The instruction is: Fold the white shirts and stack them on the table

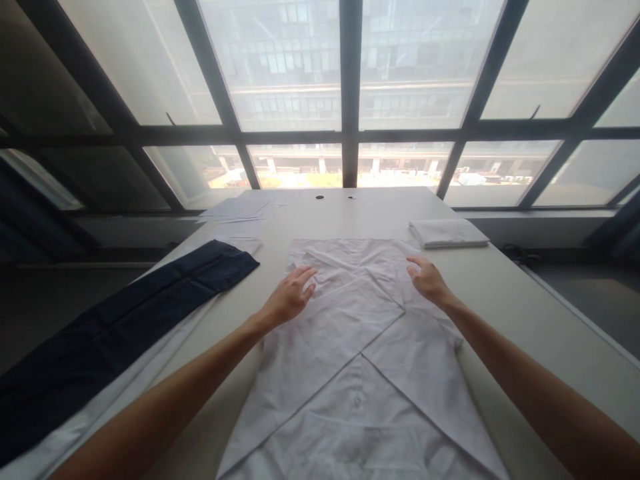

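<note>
A white buttoned garment (360,327), like a shirt or lab coat, lies spread on the table with its sleeves folded across it. One button shows near the lower middle, and the cloth is wrinkled toward the far end. Over the garment's left side is my left hand (293,293), fingers apart and holding nothing. My right hand (427,280) is at the far right edge of the garment, its fingers loosely stretched and also holding nothing. Whether either hand touches the cloth I cannot tell.
Dark navy trousers (130,320) lie lengthwise along the left side, over white cloth. A folded white cloth (447,233) sits at the right edge of the white table (530,327). Papers (235,208) lie at the far left. Large windows (300,67) rise behind.
</note>
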Demonstrator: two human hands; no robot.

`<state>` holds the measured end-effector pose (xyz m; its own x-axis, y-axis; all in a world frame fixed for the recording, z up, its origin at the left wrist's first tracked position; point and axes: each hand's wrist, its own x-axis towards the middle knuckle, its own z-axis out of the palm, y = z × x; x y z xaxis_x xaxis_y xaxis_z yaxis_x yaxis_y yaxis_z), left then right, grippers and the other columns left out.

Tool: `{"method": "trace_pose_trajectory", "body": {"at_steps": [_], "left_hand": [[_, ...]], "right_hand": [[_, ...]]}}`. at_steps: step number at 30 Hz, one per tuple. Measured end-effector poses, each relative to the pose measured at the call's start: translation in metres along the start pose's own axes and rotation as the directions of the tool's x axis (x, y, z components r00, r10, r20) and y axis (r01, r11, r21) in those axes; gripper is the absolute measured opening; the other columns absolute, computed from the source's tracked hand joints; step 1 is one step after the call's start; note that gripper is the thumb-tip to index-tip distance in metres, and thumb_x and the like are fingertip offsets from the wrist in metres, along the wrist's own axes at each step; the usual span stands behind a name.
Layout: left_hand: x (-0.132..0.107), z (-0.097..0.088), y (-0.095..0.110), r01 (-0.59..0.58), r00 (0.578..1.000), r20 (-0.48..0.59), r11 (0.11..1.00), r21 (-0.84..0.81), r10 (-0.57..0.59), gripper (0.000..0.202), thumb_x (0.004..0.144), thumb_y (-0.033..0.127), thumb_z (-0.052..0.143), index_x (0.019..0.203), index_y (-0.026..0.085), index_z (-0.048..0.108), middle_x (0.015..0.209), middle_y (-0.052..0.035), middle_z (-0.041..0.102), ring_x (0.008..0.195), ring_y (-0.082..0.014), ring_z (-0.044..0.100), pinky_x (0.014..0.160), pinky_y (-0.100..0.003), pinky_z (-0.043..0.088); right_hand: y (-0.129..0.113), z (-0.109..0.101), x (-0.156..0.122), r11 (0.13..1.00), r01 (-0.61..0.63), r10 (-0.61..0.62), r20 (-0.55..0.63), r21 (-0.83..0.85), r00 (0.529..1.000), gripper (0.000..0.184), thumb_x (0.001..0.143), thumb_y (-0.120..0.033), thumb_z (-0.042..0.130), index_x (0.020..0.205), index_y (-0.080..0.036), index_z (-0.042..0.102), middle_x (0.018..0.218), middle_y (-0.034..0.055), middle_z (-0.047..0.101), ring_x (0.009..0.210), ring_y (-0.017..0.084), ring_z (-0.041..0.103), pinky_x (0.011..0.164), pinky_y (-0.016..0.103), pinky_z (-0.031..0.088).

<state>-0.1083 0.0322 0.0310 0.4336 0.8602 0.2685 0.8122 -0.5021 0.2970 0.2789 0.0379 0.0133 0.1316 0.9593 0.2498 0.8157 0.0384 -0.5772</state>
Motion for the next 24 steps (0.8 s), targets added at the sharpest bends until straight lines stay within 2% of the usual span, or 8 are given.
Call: {"method": "trace_pose_trajectory", "body": {"at_steps": [4,6,9,11,16,21,24], "left_hand": [[-0.052,0.004,0.019,0.024,0.995,0.098,1.0,0.007,-0.024,0.053,0.101,0.046,0.037,0.145,0.022,0.053,0.154,-0.0088,0.047,0.144,-0.0245,0.041,0.12,-0.04,0.034],[-0.073,0.01,0.021,0.021,0.992,0.119,0.998,0.052,-0.027,0.055,0.101,0.05,0.037,0.148,0.026,0.049,0.157,-0.0076,0.042,0.146,-0.0268,0.037,0.121,-0.044,0.032],[-0.094,0.017,0.022,0.003,0.989,0.145,0.991,0.131,-0.022,0.058,0.101,0.053,0.037,0.152,0.029,0.044,0.161,-0.0072,0.036,0.15,-0.0303,0.03,0.122,-0.052,0.027],[-0.101,0.018,0.023,-0.017,0.988,0.153,0.986,0.166,-0.009,0.058,0.101,0.053,0.036,0.154,0.029,0.043,0.162,-0.0067,0.033,0.151,-0.0307,0.027,0.122,-0.053,0.024],[-0.109,0.015,0.028,-0.023,0.991,0.134,0.976,0.217,-0.006,0.057,0.102,0.052,0.035,0.154,0.029,0.041,0.163,-0.0066,0.031,0.151,-0.0313,0.025,0.121,-0.054,0.024],[-0.115,0.015,0.033,-0.019,0.993,0.117,0.969,0.245,-0.011,0.054,0.103,0.05,0.036,0.153,0.031,0.042,0.162,-0.005,0.032,0.151,-0.0307,0.026,0.12,-0.053,0.026],[-0.111,0.017,0.034,-0.016,0.994,0.105,0.97,0.241,-0.01,0.054,0.103,0.05,0.037,0.153,0.03,0.042,0.163,-0.0052,0.031,0.151,-0.0302,0.025,0.121,-0.052,0.024]], "right_hand": [[-0.01,0.0,-0.054,0.997,0.059,-0.058,0.029,-0.047,0.998,0.054,0.092,-0.028,0.037,0.138,-0.009,0.058,0.147,0.0149,0.054,0.14,0.024,0.044,0.12,0.038,0.031],[-0.013,0.003,-0.084,0.992,0.061,-0.055,0.06,-0.111,0.997,0.056,0.093,-0.026,0.035,0.143,-0.008,0.053,0.152,0.0156,0.048,0.143,0.024,0.04,0.121,0.038,0.029],[-0.013,0.008,-0.122,0.96,0.094,-0.065,0.118,-0.262,0.991,0.059,0.094,-0.021,0.032,0.148,-0.006,0.046,0.158,0.0168,0.038,0.148,0.026,0.031,0.122,0.039,0.024],[-0.013,0.01,-0.138,0.929,0.113,-0.059,0.159,-0.352,0.985,0.059,0.096,-0.023,0.031,0.15,-0.004,0.043,0.16,0.0188,0.034,0.151,0.028,0.026,0.123,0.041,0.02],[-0.016,0.011,-0.149,0.893,0.121,-0.035,0.201,-0.434,0.979,0.064,0.101,-0.041,0.032,0.154,-0.006,0.038,0.162,0.0185,0.03,0.152,0.029,0.022,0.123,0.044,0.02],[-0.017,0.011,-0.151,0.893,0.14,-0.06,0.196,-0.428,0.979,0.061,0.101,-0.037,0.034,0.152,-0.005,0.04,0.161,0.0199,0.032,0.151,0.03,0.024,0.122,0.044,0.02],[-0.014,0.011,-0.145,0.896,0.163,-0.091,0.189,-0.413,0.978,0.061,0.1,-0.035,0.036,0.152,-0.005,0.04,0.16,0.02,0.032,0.151,0.03,0.025,0.122,0.044,0.02]]}}
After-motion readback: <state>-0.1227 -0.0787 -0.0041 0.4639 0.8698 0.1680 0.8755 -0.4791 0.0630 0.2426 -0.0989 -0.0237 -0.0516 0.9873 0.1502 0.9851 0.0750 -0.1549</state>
